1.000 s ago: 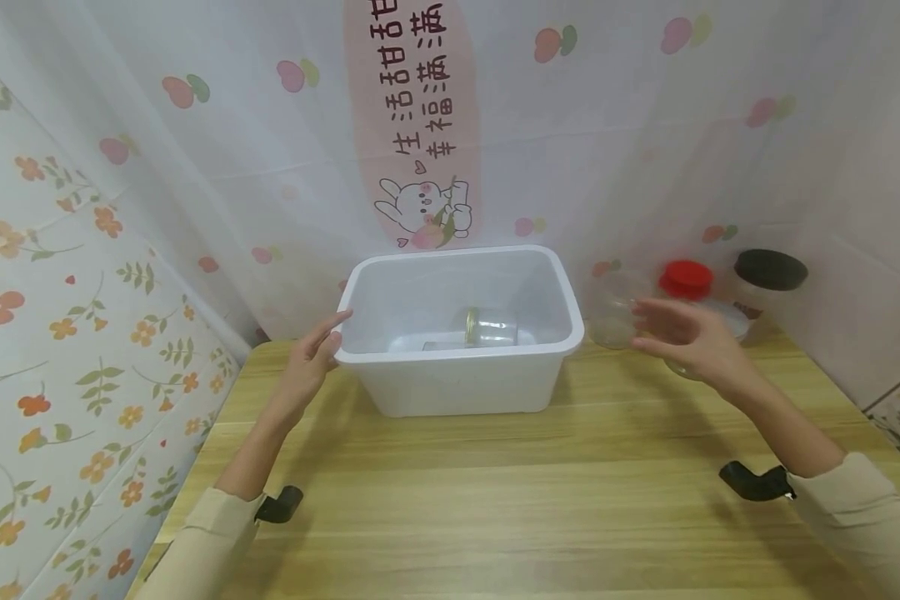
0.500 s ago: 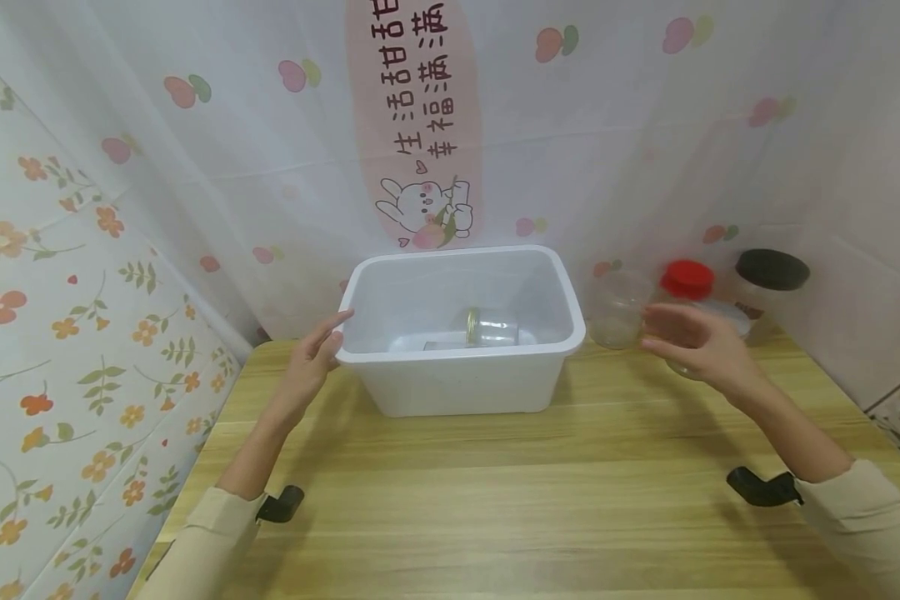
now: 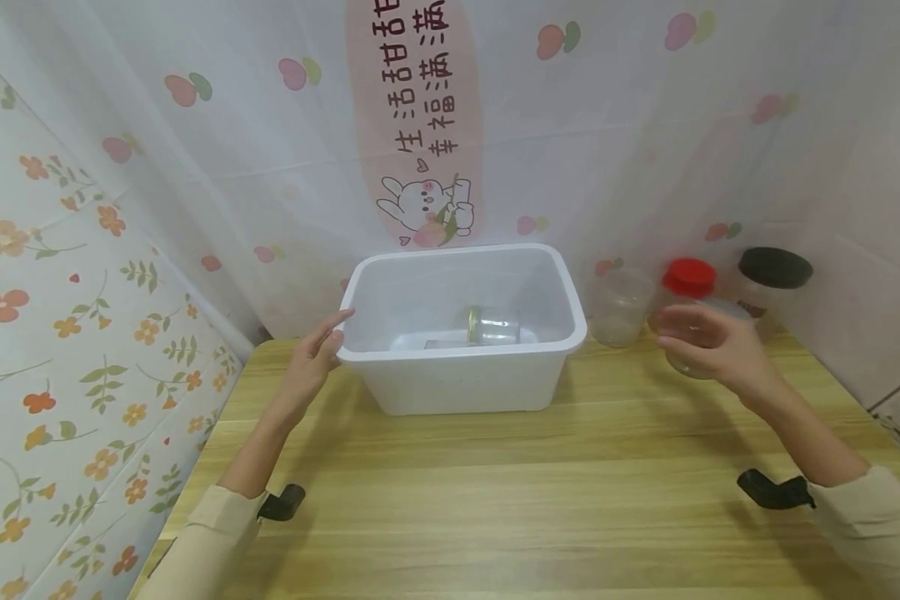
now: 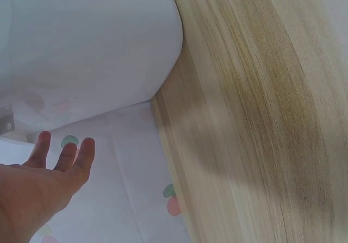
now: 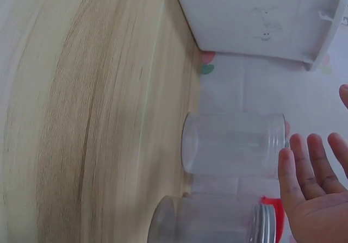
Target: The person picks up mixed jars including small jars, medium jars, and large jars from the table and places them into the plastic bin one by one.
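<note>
Clear red-lidded jar [image 3: 688, 308] just beyond open-fingered right hand [image 3: 708, 346], nothing held.

Perhaps a home: floral wallpaper [image 3: 82, 317], wooden table [image 3: 495, 500]

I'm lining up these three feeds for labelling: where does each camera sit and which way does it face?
Head: looks forward and down at the white bin; both forearms show.
Left wrist: looks past the left hand along the tabletop.
Right wrist: looks past the right hand at the lidless clear jar.
All share the bin.
</note>
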Demonstrator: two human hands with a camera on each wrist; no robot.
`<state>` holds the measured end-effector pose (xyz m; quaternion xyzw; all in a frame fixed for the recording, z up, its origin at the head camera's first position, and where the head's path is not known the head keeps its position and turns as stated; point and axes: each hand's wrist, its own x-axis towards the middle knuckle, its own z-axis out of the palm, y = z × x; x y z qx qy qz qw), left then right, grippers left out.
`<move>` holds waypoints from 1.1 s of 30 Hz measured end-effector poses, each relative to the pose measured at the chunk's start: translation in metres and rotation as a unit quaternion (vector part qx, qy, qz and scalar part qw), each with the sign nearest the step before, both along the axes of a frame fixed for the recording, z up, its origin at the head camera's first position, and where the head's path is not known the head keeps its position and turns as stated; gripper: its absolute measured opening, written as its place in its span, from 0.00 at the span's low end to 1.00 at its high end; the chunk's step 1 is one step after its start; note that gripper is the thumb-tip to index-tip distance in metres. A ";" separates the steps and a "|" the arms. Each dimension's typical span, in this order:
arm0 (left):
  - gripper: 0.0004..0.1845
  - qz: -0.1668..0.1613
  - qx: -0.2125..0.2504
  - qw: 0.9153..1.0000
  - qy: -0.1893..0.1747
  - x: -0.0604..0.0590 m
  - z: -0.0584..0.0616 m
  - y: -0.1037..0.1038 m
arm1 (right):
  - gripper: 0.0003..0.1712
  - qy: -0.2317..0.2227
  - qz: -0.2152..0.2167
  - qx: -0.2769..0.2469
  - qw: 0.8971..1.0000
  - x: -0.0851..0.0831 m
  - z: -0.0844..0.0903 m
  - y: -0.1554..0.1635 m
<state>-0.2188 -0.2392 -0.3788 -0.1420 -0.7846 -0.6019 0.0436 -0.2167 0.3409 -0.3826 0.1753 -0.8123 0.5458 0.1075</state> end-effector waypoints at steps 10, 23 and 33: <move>0.26 -0.009 0.007 1.000 0.005 -0.001 0.000 -0.001 | 0.24 -0.002 -0.039 0.015 0.999 0.001 -0.001 0.012; 0.26 -0.014 0.006 1.000 0.010 -0.001 -0.002 0.000 | 0.27 -0.009 -0.076 0.002 0.997 0.000 -0.005 0.023; 0.26 -0.011 0.006 1.000 0.010 -0.001 -0.001 0.000 | 0.28 0.029 -0.082 -0.081 0.993 -0.001 -0.004 0.029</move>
